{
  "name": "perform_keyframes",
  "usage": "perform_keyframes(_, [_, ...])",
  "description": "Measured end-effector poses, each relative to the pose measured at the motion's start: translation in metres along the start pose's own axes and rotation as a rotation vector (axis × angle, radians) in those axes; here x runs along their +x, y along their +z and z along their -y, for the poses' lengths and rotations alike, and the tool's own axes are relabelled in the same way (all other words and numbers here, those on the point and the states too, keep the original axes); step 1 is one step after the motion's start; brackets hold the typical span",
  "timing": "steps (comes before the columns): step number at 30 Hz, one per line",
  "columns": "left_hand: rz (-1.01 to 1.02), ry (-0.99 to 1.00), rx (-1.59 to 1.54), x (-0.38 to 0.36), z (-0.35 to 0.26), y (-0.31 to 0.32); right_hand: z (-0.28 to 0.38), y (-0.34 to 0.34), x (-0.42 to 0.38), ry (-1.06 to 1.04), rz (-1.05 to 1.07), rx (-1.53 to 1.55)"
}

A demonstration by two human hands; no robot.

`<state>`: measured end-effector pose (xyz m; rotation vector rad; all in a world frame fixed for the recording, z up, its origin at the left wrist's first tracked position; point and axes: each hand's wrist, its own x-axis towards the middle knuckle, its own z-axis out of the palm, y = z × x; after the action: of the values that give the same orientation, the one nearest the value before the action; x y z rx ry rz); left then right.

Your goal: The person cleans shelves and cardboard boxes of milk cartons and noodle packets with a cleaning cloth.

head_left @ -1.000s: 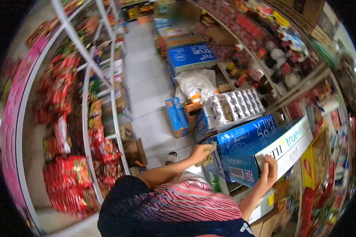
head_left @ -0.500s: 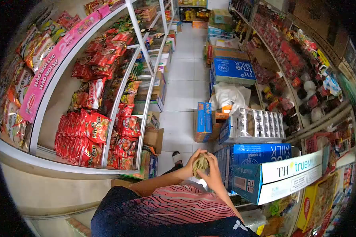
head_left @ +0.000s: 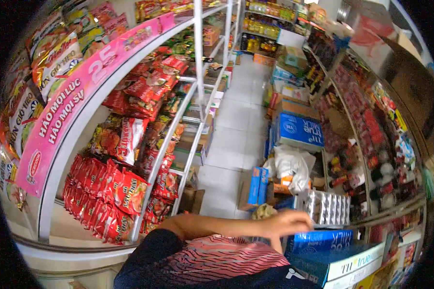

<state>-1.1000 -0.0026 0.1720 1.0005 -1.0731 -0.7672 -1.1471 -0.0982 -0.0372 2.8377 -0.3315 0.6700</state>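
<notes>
My left arm reaches across the front of my body to the right. The left hand (head_left: 290, 221) is slightly blurred, with its fingers stretched out and a little curved and nothing visible in them. It is above the blue milk carton box (head_left: 318, 238) and near the tray with rows of pale round cups (head_left: 328, 208). A crumpled yellow-green cloth (head_left: 264, 211) shows just beyond my left forearm. My right hand (head_left: 275, 244) is mostly hidden behind that forearm; only its wrist area shows, and the cloth appears to be in its grip.
Red instant noodle packets (head_left: 106, 192) fill the shelf on the left, behind a pink price strip (head_left: 77, 91). White floor tiles (head_left: 231, 139) run down the aisle. Stacked milk boxes (head_left: 301, 129) and a white plastic bag (head_left: 293, 166) line the right, beside stocked shelves (head_left: 354, 115).
My left hand has left the cloth, which both hands held before, and swung right across my body. The view has turned, and the shelves appear shifted and tilted.
</notes>
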Motion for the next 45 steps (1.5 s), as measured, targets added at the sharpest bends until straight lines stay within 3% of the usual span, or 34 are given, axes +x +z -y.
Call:
perform_keyframes(2, [0.321,0.342,0.051,0.011,-0.046,0.003,0.006,-0.009,0.047,0.473,0.409,1.5])
perform_keyframes(6, [0.478,0.71,0.104,0.01,-0.091,-0.003,0.064,0.025,0.125,0.234,0.478,1.441])
perform_keyframes(7, [0.498,0.646,0.151,0.006,-0.088,-0.006,0.081,0.02,0.144,0.062,0.398,1.374])
perform_keyframes(8, [0.471,0.643,0.162,0.004,-0.09,-0.015,0.095,0.022,0.161,0.041,0.42,1.38])
perform_keyframes(10, [0.392,0.605,0.15,-0.001,-0.097,-0.031,0.126,0.027,0.192,-0.254,0.534,1.426])
perform_keyframes(11, [0.445,0.432,0.154,-0.006,-0.107,-0.04,0.14,0.017,0.209,-0.349,0.551,1.365])
perform_keyframes(12, [0.421,0.427,0.17,-0.004,-0.118,-0.056,0.156,0.018,0.224,-0.375,0.564,1.376])
perform_keyframes(14, [0.675,0.583,0.512,0.002,-0.147,-0.093,0.187,0.022,0.253,-0.552,0.685,1.41])
perform_keyframes(15, [0.208,0.586,0.548,-0.012,-0.148,-0.086,0.205,0.035,0.268,-0.634,0.685,1.415])
perform_keyframes(18, [0.26,0.52,0.667,-0.002,-0.152,-0.122,0.264,0.058,0.319,-0.835,0.597,1.412])
perform_keyframes(20, [0.341,0.459,0.768,0.008,-0.153,-0.151,0.302,0.063,0.353,-0.951,0.483,1.414])
perform_keyframes(21, [0.382,0.425,0.819,0.014,-0.152,-0.166,0.316,0.06,0.371,-0.942,0.631,1.427])
perform_keyframes(22, [0.357,0.414,0.844,0.02,-0.149,-0.178,0.332,0.064,0.387,-1.025,0.471,1.413])
perform_keyframes(24, [0.425,0.527,0.594,0.035,-0.139,-0.202,0.353,0.069,0.42,-1.092,0.381,1.394])
perform_keyframes(25, [0.393,0.518,0.628,0.042,-0.136,-0.216,0.363,0.079,0.438,-1.145,0.317,1.369])
perform_keyframes(26, [0.448,0.428,0.503,0.046,-0.133,-0.232,0.368,0.086,0.456,-1.163,0.205,1.338])
perform_keyframes(28, [0.452,0.298,0.43,0.04,-0.139,-0.266,0.378,0.108,0.486,-1.079,0.215,1.314])
perform_keyframes(30, [-0.3,0.432,0.594,0.028,-0.143,-0.291,0.391,0.13,0.494,-1.042,0.24,1.311])
perform_keyframes(31, [-0.488,0.363,0.919,0.01,-0.13,-0.309,0.395,0.139,0.494,-1.031,0.279,1.318])
perform_keyframes(32, [-0.687,0.275,1.24,-0.019,-0.105,-0.331,0.405,0.149,0.485,-1.041,0.189,1.305])
perform_keyframes(33, [-0.822,0.046,1.304,-0.054,-0.074,-0.354,0.415,0.157,0.468,-1.053,0.102,1.302])
perform_keyframes(34, [-1.113,-0.051,1.547,-0.082,-0.05,-0.361,0.415,0.164,0.449,-1.17,0.034,1.244])
perform_keyframes(35, [-1.367,-0.273,1.628,-0.112,-0.01,-0.368,0.427,0.156,0.437,-1.276,-0.064,1.198])
perform_keyframes(36, [-1.614,-0.599,1.264,-0.125,-0.014,-0.353,0.435,0.123,0.426,-1.36,0.056,1.291])
perform_keyframes(37, [-1.706,-0.625,1.481,-0.155,0.022,-0.348,0.422,0.094,0.41,-1.442,0.204,1.356])
perform_keyframes(38, [-1.921,-0.569,1.583,-0.171,0.045,-0.338,0.414,0.068,0.396,-1.505,0.155,1.217])
perform_keyframes(40, [-2.173,-0.895,1.401,-0.167,0.047,-0.305,0.42,0.056,0.368,-1.476,0.129,1.227])
perform_keyframes(42, [-2.298,-1.116,1.42,-0.171,0.071,-0.3,0.415,0.043,0.371,-1.453,0.18,1.134])
perform_keyframes(45, [-2.296,-1.322,1.481,-0.168,0.086,-0.313,0.426,0.089,0.404,-1.576,0.277,1.365])
